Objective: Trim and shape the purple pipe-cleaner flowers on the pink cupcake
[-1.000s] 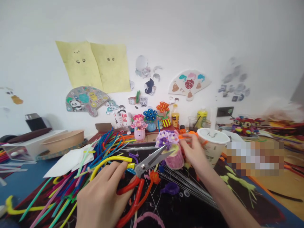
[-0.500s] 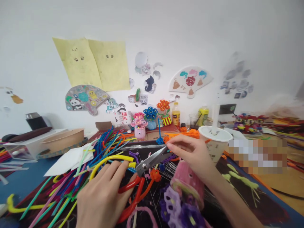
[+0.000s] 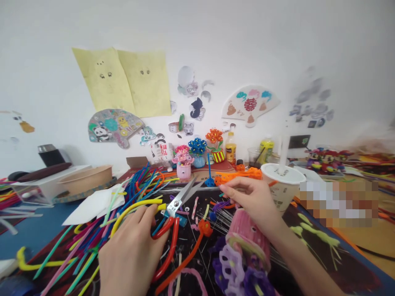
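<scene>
My left hand (image 3: 131, 246) is closed around a pair of scissors (image 3: 176, 207) with red handles; the silver blades stand slightly apart and point up and right. A bent yellow pipe cleaner (image 3: 132, 209) lies against its fingers. My right hand (image 3: 249, 193) is closed in a pinch to the right of the blade tips, apart from them. Whatever sits in that pinch is too small or hidden to make out. Under the right wrist, a pink pot (image 3: 247, 230) lies tipped over with purple pipe-cleaner flowers (image 3: 231, 263). An orange flower (image 3: 205, 227) on a stem lies between my hands.
Loose pipe cleaners (image 3: 83, 246) pile up at left beside a white napkin (image 3: 89, 205). A lidded cup with a straw (image 3: 284, 185) stands close to my right hand. Behind are small potted flowers (image 3: 197, 152), a juice bottle (image 3: 230, 148) and a tan bowl (image 3: 86, 181).
The scissors have swung away from my right fingertips, tips now pointing more upward, with my left hand slightly lower left. My right hand remains pinched. The view has shifted slightly.
</scene>
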Tool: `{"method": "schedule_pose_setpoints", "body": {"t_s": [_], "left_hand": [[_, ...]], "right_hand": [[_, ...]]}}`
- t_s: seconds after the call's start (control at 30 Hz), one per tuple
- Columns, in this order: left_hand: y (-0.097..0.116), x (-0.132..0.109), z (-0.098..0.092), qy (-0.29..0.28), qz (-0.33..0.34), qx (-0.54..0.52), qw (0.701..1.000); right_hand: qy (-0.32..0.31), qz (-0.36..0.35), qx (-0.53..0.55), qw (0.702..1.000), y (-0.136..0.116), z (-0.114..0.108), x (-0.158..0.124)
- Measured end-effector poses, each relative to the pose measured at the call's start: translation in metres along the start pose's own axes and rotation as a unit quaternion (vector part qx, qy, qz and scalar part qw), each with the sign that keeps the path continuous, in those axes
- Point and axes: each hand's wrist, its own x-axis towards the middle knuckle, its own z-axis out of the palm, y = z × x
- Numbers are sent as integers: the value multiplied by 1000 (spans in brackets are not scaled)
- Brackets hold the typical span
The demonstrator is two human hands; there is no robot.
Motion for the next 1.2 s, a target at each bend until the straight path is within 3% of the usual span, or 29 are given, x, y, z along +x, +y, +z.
{"method": "schedule_pose_setpoints", "body": {"t_s": [0.17, 0.37, 0.63, 0.97, 1.1, 1.2], "left_hand": [[2, 2, -5, -42, -37, -28, 998], [4, 5, -7, -74, -58, -51, 994], [6, 5, -10, -96, -85, -50, 991], [4, 7, -12, -106, -79, -74, 988], [6, 9, -16, -120, -86, -96, 984], [4, 10, -16, -116, -94, -127, 981]], "right_hand": [[-181, -15, -29, 983, -5, 0, -4], [-185, -40, -110, 976, -5, -25, 2], [-333, 45, -198, 921, -13, -70, -10], [-351, 40, -277, 894, -24, -110, -27], [-312, 23, -331, 890, -14, -94, -50], [-263, -80, -372, 886, -1, -72, -57]]}}
